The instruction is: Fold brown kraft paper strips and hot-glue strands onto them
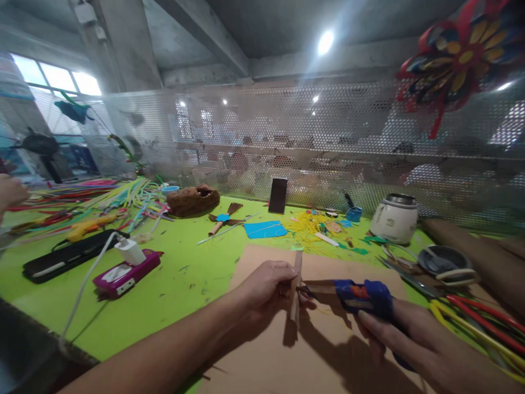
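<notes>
The left hand [266, 283] pinches a narrow brown strip [298, 268] between thumb and fingers, holding it nearly upright over a large brown sheet [246, 361] that lies along the near edge of the green counter [180, 273]. The right hand [404, 325] is wrapped around a blue-covered tool [363, 295], which points left with its dark tip at the strip; the tip is small and shaded, so whether it actually touches is hard to tell.

Past the sheet, toward the counter's far edge, lie a blue sheet [266, 230], a heap of yellow shreds [307, 229] and a propped phone [278, 195]. A white pot [394, 220] stands near the far right corner, with a grey bowl [443, 262] on its nearer side. Red handles [484, 313] and yellow handles [471, 331] lie by the right edge, beside the right hand. Toward the left edge are a purple power strip [128, 275] with a white plug [130, 253] in it, a black case [74, 254] and a yellow tool [88, 229].
</notes>
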Demonstrator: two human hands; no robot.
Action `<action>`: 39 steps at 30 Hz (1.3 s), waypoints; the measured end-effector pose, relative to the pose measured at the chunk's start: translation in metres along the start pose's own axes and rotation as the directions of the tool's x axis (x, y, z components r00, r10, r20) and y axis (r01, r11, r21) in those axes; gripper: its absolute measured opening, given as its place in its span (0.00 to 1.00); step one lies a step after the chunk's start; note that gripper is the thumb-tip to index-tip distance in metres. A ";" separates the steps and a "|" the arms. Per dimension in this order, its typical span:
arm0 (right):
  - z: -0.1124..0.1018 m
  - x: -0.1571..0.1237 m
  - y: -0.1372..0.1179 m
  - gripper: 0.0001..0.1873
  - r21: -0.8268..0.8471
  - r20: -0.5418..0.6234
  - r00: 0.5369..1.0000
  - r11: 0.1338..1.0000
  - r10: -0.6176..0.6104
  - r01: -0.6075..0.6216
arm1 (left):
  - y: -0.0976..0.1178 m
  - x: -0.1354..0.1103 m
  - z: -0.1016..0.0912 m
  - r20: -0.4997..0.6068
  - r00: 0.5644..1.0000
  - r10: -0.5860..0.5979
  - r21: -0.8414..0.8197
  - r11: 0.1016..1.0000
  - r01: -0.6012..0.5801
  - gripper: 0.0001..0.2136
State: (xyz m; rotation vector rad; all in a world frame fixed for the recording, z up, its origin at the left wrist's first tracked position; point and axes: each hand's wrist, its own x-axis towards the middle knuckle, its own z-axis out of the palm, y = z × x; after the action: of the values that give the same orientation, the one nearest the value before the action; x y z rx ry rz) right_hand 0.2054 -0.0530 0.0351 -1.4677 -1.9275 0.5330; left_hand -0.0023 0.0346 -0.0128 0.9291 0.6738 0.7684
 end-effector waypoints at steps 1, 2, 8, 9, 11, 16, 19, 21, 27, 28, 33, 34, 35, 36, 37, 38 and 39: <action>0.000 0.000 0.000 0.24 0.005 -0.004 1.000 1.000 -0.001 0.001 | 0.000 0.000 0.000 0.000 1.000 0.001 -0.001 1.000 -0.001 0.06; 0.001 0.000 0.001 0.24 0.006 -0.005 1.000 1.000 0.001 -0.001 | -0.001 0.000 0.000 0.000 1.000 0.002 -0.004 1.000 -0.002 0.07; 0.000 0.000 0.006 0.24 0.003 0.035 0.998 0.999 0.054 -0.055 | -0.003 0.001 0.000 0.012 1.000 -0.007 -0.032 0.999 0.008 0.07; 0.000 0.001 0.007 0.24 0.005 0.032 0.998 0.998 0.056 -0.057 | -0.003 0.001 0.000 0.015 1.000 -0.008 -0.032 0.999 0.008 0.07; -0.001 0.001 0.007 0.23 0.000 0.030 0.998 0.999 0.049 -0.049 | -0.003 0.000 0.001 0.020 1.000 -0.008 -0.030 1.000 0.008 0.08; -0.001 0.001 0.006 0.25 -0.030 0.009 0.999 0.999 0.044 -0.043 | -0.003 0.001 -0.001 0.028 0.999 -0.022 -0.018 1.000 0.023 0.07; 0.000 -0.001 0.005 0.25 -0.022 -0.010 0.999 0.999 0.042 -0.043 | -0.002 0.003 -0.004 0.052 0.998 -0.028 -0.010 1.000 0.029 0.08; 0.000 -0.002 0.005 0.25 -0.011 0.004 0.999 0.999 0.034 -0.034 | -0.002 0.003 -0.004 0.057 0.998 -0.040 -0.004 0.999 0.040 0.08; -0.003 -0.001 0.003 0.23 -0.003 0.078 0.997 1.000 0.020 -0.019 | 0.000 0.001 -0.003 0.037 0.996 -0.082 0.034 0.996 0.081 0.09; -0.003 -0.001 0.003 0.23 -0.005 0.077 0.997 1.000 0.018 -0.018 | 0.001 0.001 -0.003 0.034 0.996 -0.087 0.032 0.996 0.086 0.09; -0.003 -0.003 0.003 0.22 -0.007 0.041 0.999 1.000 0.006 -0.005 | 0.002 0.001 -0.002 0.042 0.995 -0.087 0.025 0.996 0.086 0.09; -0.003 -0.003 0.003 0.22 -0.010 0.036 0.999 1.000 0.004 -0.004 | 0.002 0.001 -0.002 0.045 0.996 -0.081 0.026 0.996 0.080 0.09; -0.003 -0.003 0.004 0.22 -0.013 0.030 1.000 1.000 0.006 -0.005 | 0.002 0.001 -0.002 0.047 0.996 -0.077 0.027 0.997 0.076 0.09; -0.003 -0.003 0.004 0.22 -0.018 0.023 1.000 1.000 0.012 -0.012 | 0.002 0.001 -0.002 0.046 0.996 -0.074 0.028 0.997 0.073 0.09; -0.003 -0.003 0.004 0.22 -0.024 0.019 1.000 0.999 0.025 -0.024 | 0.002 0.001 -0.002 0.046 0.996 -0.076 0.029 0.997 0.074 0.09; -0.003 -0.003 0.004 0.22 -0.030 0.019 0.999 0.999 0.044 -0.043 | 0.001 0.001 -0.002 0.048 0.996 -0.080 0.030 0.996 0.078 0.09; -0.003 -0.003 0.004 0.23 -0.034 0.023 0.998 0.997 0.063 -0.063 | 0.001 0.001 -0.003 0.054 0.995 -0.086 0.030 0.996 0.084 0.09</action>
State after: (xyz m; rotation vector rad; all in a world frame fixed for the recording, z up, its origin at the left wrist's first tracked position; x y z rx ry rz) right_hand 0.2105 -0.0550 0.0340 -1.5543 -1.9221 0.5514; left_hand -0.0043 0.0369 -0.0131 0.9378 0.6730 0.6571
